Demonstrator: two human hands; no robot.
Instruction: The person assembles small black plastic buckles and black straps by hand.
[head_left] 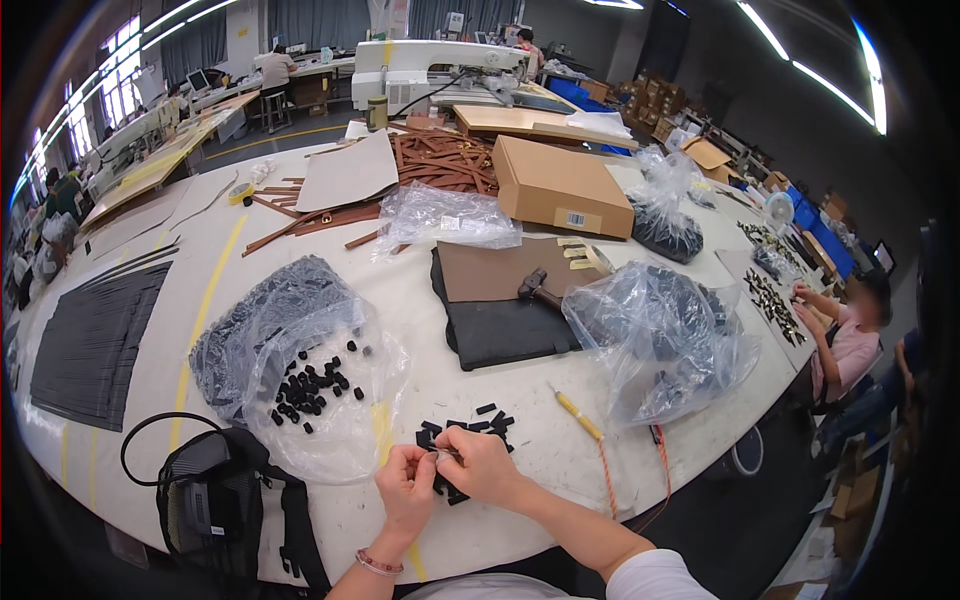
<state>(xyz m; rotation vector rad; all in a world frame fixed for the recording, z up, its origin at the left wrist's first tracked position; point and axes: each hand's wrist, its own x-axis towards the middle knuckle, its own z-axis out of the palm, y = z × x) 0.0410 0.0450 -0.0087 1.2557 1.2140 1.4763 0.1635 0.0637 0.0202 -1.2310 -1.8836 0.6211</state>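
Note:
My left hand (405, 487) and my right hand (487, 467) meet at the near middle of the white table. Both have their fingers pinched together, fingertips almost touching. Whatever lies between them is too small to name. Short black strip-like pieces (490, 418) lie loose just beyond and under the hands. To the left, small black rounded pieces (312, 388) are scattered on a transparent plastic bag (345, 455). A yellow-handled pointed tool (578, 415) with a twisted orange cord rests right of my right hand.
A hammer (537, 288) lies on a dark mat (500, 335), beside a full plastic bag (660, 345). Brown straps (445, 160) and a cardboard box (565, 185) are farther back. A black bag (210, 490) sits near left. A person (850, 340) works at the right edge.

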